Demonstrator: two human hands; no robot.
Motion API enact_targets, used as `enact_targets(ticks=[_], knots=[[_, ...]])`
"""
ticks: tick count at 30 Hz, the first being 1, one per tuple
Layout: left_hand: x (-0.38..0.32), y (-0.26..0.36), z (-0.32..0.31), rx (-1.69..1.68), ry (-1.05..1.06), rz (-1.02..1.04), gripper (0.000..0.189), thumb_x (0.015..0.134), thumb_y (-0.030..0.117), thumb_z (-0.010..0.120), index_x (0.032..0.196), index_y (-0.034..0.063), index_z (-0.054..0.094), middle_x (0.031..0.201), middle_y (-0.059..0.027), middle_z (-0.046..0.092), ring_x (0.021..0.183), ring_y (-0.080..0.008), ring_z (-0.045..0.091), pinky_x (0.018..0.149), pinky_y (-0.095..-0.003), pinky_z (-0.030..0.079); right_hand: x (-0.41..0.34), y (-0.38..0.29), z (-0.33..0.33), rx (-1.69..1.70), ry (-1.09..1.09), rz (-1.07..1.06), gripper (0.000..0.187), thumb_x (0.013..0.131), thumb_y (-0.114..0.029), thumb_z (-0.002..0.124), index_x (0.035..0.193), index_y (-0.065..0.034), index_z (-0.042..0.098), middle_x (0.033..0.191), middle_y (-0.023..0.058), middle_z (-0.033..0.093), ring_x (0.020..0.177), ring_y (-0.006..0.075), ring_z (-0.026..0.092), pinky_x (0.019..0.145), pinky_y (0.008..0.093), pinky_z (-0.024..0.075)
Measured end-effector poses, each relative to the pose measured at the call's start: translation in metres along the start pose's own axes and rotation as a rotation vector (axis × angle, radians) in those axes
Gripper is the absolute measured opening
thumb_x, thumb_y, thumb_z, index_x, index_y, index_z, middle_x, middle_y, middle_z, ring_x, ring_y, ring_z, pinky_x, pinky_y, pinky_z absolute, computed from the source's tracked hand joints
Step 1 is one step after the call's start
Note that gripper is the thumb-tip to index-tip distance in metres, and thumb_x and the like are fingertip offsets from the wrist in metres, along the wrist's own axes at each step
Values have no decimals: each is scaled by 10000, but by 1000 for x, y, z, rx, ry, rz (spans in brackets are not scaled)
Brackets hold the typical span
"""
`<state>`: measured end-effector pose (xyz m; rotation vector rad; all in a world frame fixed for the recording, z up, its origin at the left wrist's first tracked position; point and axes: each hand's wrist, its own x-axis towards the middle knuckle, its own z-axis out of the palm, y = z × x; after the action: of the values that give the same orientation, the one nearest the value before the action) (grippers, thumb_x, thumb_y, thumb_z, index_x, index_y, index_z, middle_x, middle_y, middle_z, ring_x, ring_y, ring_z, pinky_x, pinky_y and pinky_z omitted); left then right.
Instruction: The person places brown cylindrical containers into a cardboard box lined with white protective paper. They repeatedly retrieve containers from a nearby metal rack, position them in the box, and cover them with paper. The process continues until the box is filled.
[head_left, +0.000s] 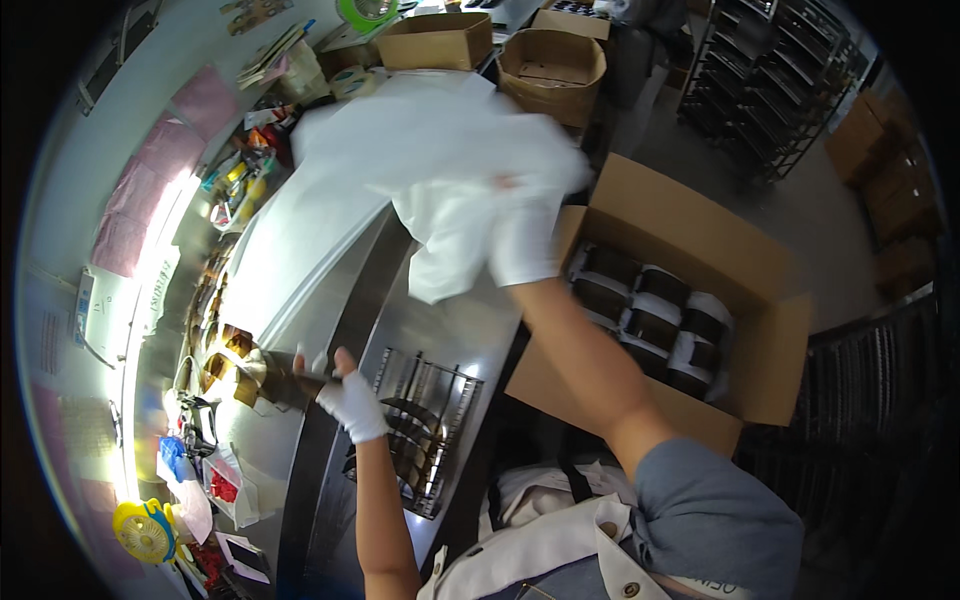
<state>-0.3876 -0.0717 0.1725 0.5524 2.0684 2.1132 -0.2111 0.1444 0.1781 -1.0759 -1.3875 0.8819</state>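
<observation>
My right hand (525, 236), in a white glove, is closed on a large white sheet (442, 142), thin like paper or film; motion blurs both. The sheet spreads over the bench towards its lit side. Lower left, my left hand (349, 401) wears a white glove with bare fingertips and grips a blurred dark brown piece (281, 379) between thumb and fingers. Just right of it, a wire rack (457, 420) holds several dark, glossy curved pieces (412, 431). Beside my right forearm, an open cardboard box (686, 202) contains rows of dark rolled or stacked pieces wrapped in white (656, 307).
A bright tube lamp (146, 300) runs along the wall. Amber-brown pieces (232, 364), bags and a yellow fan (146, 531) line the bench's left side. Two cardboard boxes (435, 41) (551, 71) stand at the far end. A tall tray rack (772, 75) stands on the floor.
</observation>
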Motion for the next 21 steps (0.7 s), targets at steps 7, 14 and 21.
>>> enact_targets(ticks=[7, 14, 21], knots=[[-110, -28, 216, 615, -927, 696, 796, 700, 271, 850, 1348, 46, 446, 1415, -201, 463, 1230, -392, 511, 931, -499, 481, -60, 100, -373, 833, 479, 183, 415, 1052, -336, 463, 1292, -9, 553, 1273, 120, 596, 1185, 267, 562, 1028, 362, 458], [-236, -126, 373, 901, -1142, 1330, 310, 918, 133, 597, 1222, 119, 537, 1410, -88, 450, 1236, -311, 468, 765, -416, 459, -177, 181, -468, 973, 948, 284, 467, 1065, -339, 413, 1363, 5, 519, 1344, 155, 570, 1235, 300, 540, 1073, 411, 441], [-313, -178, 362, 959, -1455, 773, 714, 706, 334, 828, 1263, 71, 467, 1396, -128, 475, 1047, -356, 575, 785, -467, 478, -237, 280, -502, 666, 1071, 571, 511, 1047, -432, 486, 1422, -85, 491, 1431, 61, 527, 1309, 256, 489, 1128, 446, 391]])
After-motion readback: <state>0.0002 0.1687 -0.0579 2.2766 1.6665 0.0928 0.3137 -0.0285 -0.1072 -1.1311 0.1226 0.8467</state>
